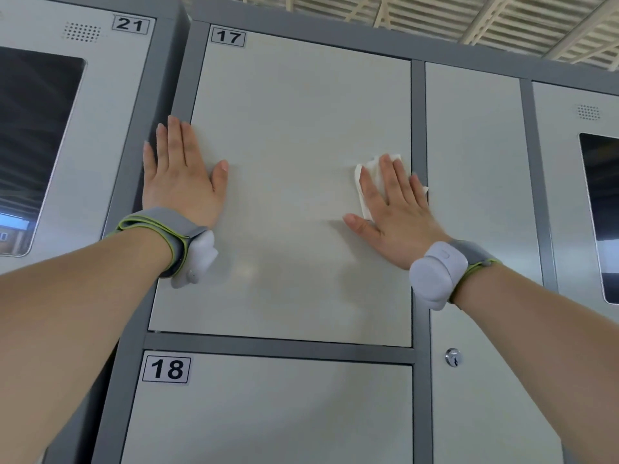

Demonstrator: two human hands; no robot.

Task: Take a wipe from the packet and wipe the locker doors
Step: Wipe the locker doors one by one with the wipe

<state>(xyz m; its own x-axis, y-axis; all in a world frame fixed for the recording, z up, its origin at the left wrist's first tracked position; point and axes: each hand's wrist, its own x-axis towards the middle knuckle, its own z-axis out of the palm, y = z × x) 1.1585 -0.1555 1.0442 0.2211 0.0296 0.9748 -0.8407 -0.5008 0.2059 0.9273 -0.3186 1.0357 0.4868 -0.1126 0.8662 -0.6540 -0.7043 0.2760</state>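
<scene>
Both hands flat on locker door 17 [294,182] — the right one pressing a white wipe [366,182] against it

The left hand [182,180] lies palm-down near the door's left edge, fingers straight and close together, thumb spread to the side, holding nothing. The right hand [390,209] sits near the door's right edge, fingers straight and slightly fanned over the wipe, which shows crumpled above and beside the fingertips — the thumb points left, off the cloth. Each wrist carries a grey band with a pale sensor pod [435,279]. Below is door 18 [268,413]; to the left, door 21 [110,95] with a dark window; to the right, a plain door with a key lock [453,357]
</scene>
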